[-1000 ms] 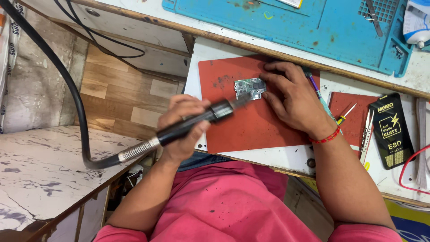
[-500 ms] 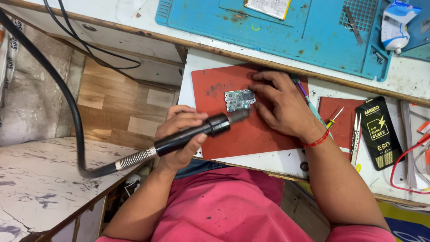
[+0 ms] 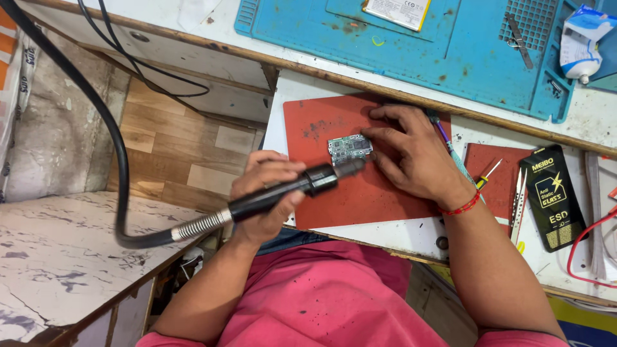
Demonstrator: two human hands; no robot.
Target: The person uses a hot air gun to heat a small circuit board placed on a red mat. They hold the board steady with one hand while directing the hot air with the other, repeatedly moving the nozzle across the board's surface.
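The black hot-air wand (image 3: 283, 193) had edged closer to the small green circuit board (image 3: 349, 149) than half a second earlier, its nozzle now just beside the board's lower edge on the red rubber work mat (image 3: 308, 135). The left hand (image 3: 267, 189) was wrapped fully around the wand's handle, while the right hand (image 3: 411, 151) lay mostly open, fingertips pinning the board's right side. Beyond the mat, the blue silicone repair tray (image 3: 450, 51) held metal tweezers (image 3: 518, 42) and a white glue tube (image 3: 581, 42).
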